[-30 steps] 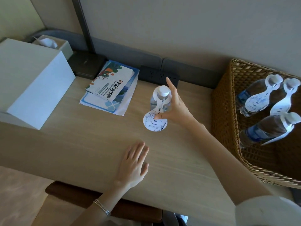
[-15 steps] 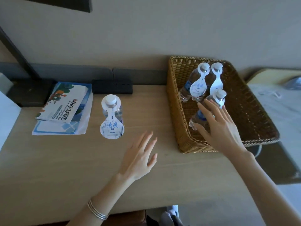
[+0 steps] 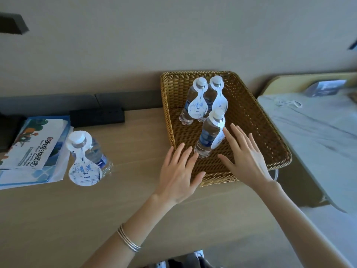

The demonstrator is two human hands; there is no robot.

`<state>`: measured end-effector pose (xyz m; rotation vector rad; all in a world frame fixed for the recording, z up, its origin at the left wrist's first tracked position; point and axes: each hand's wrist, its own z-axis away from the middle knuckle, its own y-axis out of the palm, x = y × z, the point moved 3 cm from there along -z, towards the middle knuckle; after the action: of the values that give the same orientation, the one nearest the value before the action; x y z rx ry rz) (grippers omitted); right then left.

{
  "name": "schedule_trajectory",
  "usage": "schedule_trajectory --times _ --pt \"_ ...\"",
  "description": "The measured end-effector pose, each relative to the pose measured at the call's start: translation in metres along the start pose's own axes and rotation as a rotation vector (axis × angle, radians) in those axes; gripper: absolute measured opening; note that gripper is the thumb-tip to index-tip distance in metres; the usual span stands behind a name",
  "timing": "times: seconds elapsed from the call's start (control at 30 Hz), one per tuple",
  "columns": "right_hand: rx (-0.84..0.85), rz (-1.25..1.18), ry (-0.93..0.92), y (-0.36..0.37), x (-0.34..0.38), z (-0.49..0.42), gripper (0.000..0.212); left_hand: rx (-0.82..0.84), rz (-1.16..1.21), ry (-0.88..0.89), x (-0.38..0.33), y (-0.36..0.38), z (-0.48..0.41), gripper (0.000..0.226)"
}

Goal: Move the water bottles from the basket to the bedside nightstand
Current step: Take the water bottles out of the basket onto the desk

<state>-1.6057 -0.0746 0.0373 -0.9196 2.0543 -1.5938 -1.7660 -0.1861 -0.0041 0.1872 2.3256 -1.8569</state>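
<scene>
A wicker basket [image 3: 257, 120] stands on the wooden nightstand [image 3: 58, 219] at the right. Three water bottles with white neck tags stand in it: a near one [image 3: 207, 136] and two behind, the left [image 3: 190, 101] and the right [image 3: 211, 97]. A fourth bottle [image 3: 90, 153] stands on the nightstand to the left of the basket. My left hand [image 3: 178, 175] is over the basket's front left corner with fingers straight and spread. My right hand [image 3: 245, 157] is spread over the basket's front. The near bottle lies between both hands; neither hand holds anything.
Brochures [image 3: 32, 151] lie at the left of the nightstand, a black socket strip [image 3: 96, 117] sits at the back against the wall. A bed with pale sheets [image 3: 318, 136] is at the right, beyond the basket.
The view has turned right. My left hand has moved from the tabletop to the basket's front corner. My right hand stays over the basket beside the near bottle.
</scene>
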Motion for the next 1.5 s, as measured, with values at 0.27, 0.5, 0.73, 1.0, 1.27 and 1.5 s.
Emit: schedule_trajectory --times 0.27,0.5,0.73,1.0,1.27,1.5 --pt "0.047 -0.176 -0.129 0.022 -0.033 -0.062 0.082 -0.117 0.042 -0.015 -0.004 0.008 -0.001 0.048" --pt "0.059 -0.346 -0.308 0.049 -0.042 -0.100 0.089 -0.187 0.069 -0.057 -0.006 0.012 -0.002 0.042" --pt "0.050 -0.552 -0.316 0.069 -0.039 -0.107 0.085 -0.250 0.060 -0.069 -0.008 0.012 -0.001 0.040" --pt "0.023 -0.515 -0.316 0.063 -0.032 -0.104 0.081 -0.218 -0.008 -0.084 -0.005 0.010 0.009 0.048" --pt "-0.124 -0.535 -0.292 0.012 0.005 -0.084 0.086 -0.123 -0.058 -0.047 0.022 -0.005 0.024 0.048" --pt "-0.310 -0.576 -0.267 -0.061 0.071 -0.069 0.087 -0.075 -0.077 -0.051 0.060 -0.017 0.074 0.050"
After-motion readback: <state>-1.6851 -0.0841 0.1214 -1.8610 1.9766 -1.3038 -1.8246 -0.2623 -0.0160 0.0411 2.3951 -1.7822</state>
